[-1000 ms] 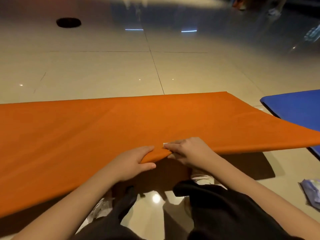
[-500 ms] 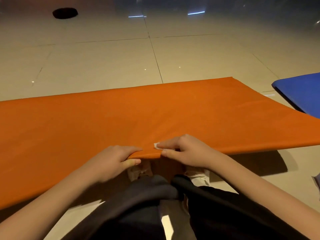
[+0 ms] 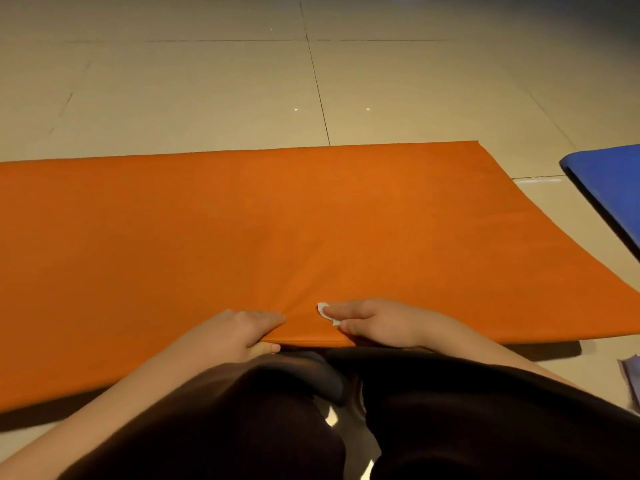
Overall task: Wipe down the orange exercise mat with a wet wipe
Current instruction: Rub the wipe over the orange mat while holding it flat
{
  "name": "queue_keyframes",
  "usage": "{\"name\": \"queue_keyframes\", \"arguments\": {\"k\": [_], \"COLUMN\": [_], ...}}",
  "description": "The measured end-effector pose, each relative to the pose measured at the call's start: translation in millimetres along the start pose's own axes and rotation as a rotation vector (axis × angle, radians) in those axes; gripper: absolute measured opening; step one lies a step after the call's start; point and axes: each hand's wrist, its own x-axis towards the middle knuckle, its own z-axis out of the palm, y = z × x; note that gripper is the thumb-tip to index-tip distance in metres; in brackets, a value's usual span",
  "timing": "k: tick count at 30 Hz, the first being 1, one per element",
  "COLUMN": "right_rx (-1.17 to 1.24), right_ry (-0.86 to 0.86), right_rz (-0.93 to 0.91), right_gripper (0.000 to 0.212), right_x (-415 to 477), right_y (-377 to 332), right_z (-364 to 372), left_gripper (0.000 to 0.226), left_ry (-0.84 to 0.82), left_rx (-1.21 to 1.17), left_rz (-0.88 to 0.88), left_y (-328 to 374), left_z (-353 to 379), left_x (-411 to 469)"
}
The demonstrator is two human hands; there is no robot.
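Observation:
The orange exercise mat [image 3: 277, 230] spreads across the tiled floor in front of me, its near edge lifted slightly over my knees. My left hand [image 3: 239, 332] grips that near edge, fingers on top and thumb underneath. Just to its right, my right hand [image 3: 377, 322] holds the same edge and pinches a small white wet wipe [image 3: 323, 311] against the mat's top. Only a corner of the wipe shows past my fingertips.
A blue mat [image 3: 613, 188] lies at the right edge of the view. A pale purple packet [image 3: 632, 379] sits on the floor at the far right. My dark-clothed knees [image 3: 381, 410] are tucked under the mat's near edge. Beige floor tiles [image 3: 207, 81] stretch beyond.
The mat's near edge has come down lower toward my knees, and both hands have kept their hold on it. My view has tipped further downward.

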Motion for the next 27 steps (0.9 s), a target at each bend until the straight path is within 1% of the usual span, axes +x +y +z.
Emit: {"name": "queue_keyframes", "arguments": {"k": [3,5,7,9,12,15,17,18,21,23,24,27], "right_rx": [0.041,0.007,-0.066,-0.158,-0.265,-0.24,-0.186,-0.197,-0.357,-0.385,-0.369,-0.329], "right_ry": [-0.064,-0.101,-0.123,-0.093,-0.023,-0.095,-0.137,-0.131,-0.01,0.05,0.056,0.001], "right_rz": [0.006,-0.007,-0.037,-0.056,-0.034,-0.095,-0.132,-0.122,-0.005,0.05,0.044,-0.056], "right_gripper": [0.044,0.045,0.047,0.049,0.053,0.054,0.051,0.05,0.053,0.056,0.057,0.057], "right_x": [8,11,15,25,42,40,34,36,65,85,89,81], "right_y": [10,16,20,23,21,22,27,32,44,41,39,34], "right_z": [0,3,6,7,9,15,12,9,-2,-2,1,12], "left_gripper": [0.065,0.056,0.045,0.041,0.048,0.056,0.056,0.055,0.055,0.056,0.058,0.06], "left_ry": [-0.057,-0.116,-0.155,-0.114,-0.003,0.1,0.149,0.166,0.189,0.192,0.19,0.189], "left_rx": [-0.053,-0.108,-0.219,-0.287,-0.192,-0.128,-0.134,-0.144,-0.153,-0.161,-0.166,-0.175], "left_rz": [-0.013,-0.035,-0.081,-0.102,-0.107,-0.226,-0.275,-0.282,-0.285,-0.293,-0.296,-0.294], "left_y": [-9,-18,-22,-24,-23,-20,-19,-19,-20,-21,-22,-24], "left_z": [4,1,-8,-15,-7,17,31,34,38,39,40,44], "left_x": [6,11,20,39,74,101,108,110,111,113,114,114]}}
